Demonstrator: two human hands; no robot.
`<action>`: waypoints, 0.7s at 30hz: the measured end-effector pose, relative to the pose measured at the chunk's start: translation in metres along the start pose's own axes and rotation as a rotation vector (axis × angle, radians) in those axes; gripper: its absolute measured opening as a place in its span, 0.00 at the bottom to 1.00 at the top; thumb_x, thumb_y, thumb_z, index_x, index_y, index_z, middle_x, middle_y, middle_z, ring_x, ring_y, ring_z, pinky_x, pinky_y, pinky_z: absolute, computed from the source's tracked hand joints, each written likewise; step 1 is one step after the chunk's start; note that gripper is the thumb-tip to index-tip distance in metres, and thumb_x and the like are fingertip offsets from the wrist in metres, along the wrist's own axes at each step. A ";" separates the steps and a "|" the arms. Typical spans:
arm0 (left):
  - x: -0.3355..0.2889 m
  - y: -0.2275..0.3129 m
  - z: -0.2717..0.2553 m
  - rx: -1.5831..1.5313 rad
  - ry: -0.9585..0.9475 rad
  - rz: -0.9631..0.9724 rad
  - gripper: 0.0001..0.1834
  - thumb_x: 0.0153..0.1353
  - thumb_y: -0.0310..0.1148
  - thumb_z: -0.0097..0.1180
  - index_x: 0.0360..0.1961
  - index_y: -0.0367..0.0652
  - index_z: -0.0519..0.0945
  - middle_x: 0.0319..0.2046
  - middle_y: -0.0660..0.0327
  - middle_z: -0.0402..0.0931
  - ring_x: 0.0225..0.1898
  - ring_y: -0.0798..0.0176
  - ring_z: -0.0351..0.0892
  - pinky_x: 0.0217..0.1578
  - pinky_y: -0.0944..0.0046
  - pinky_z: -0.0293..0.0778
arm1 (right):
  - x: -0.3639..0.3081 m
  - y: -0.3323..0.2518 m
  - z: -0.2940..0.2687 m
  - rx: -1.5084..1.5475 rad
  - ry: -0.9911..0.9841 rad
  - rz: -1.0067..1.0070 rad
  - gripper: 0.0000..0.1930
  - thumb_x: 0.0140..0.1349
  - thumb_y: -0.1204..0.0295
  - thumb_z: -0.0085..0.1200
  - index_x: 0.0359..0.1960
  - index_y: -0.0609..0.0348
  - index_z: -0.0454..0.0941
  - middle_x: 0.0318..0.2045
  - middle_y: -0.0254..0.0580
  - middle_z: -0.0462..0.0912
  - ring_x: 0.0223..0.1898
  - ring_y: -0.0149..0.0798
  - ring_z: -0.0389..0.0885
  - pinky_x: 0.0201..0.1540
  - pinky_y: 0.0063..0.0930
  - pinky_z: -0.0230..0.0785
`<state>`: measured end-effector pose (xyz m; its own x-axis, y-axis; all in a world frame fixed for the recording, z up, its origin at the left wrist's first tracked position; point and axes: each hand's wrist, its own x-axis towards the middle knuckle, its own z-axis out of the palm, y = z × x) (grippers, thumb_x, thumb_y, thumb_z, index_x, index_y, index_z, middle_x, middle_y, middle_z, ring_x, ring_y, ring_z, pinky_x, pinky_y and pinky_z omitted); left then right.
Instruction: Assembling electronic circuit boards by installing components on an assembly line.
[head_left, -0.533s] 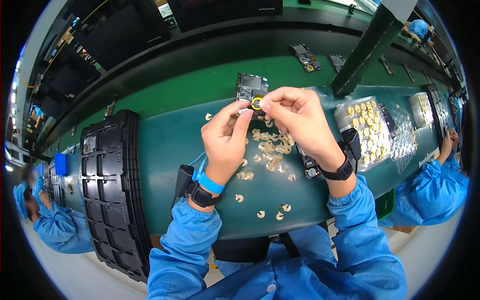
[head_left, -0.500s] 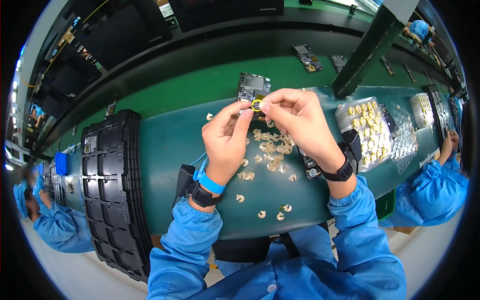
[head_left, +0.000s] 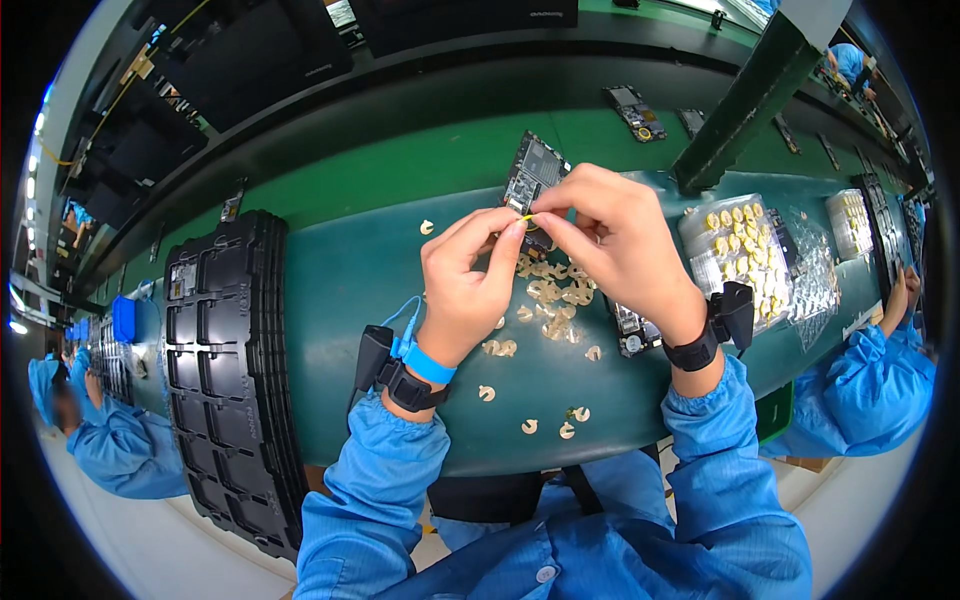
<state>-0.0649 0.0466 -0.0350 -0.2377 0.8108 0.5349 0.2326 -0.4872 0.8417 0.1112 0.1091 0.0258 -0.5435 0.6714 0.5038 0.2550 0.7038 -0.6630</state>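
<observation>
My left hand and my right hand meet above the green mat, thumb and forefinger of each closed on a small yellow-rimmed coin cell. It is seen nearly edge-on, so only a thin yellow strip shows between the fingertips. Just behind the fingers a circuit board lies tilted, its near part partly hidden by my hands. Under and around my hands are scattered pale, C-shaped backing pieces. A second circuit board sits partly covered by my right wrist.
On the right a clear plastic tray holds several yellow-rimmed coin cells, beside crumpled clear wrap. Stacked black trays stand at left. A green post rises beyond the mat. More boards lie on the green strip behind. Co-workers sit on both sides.
The coin cell has turned from facing me to nearly edge-on between my fingers. The circuit board behind my hands now appears slanted instead of upright. Both hands have shifted slightly right.
</observation>
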 end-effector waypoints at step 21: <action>0.002 0.003 0.001 -0.389 -0.061 -0.282 0.24 0.79 0.27 0.47 0.72 0.29 0.66 0.56 0.48 0.81 0.54 0.60 0.83 0.58 0.59 0.82 | -0.003 0.002 0.008 0.603 -0.018 0.499 0.07 0.68 0.76 0.61 0.36 0.71 0.83 0.29 0.33 0.85 0.31 0.20 0.80 0.33 0.18 0.73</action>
<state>-0.0634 0.0475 -0.0316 -0.1818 0.9407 0.2865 -0.2059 -0.3213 0.9243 0.1073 0.1063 0.0189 -0.4934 0.8677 0.0611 -0.0027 0.0687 -0.9976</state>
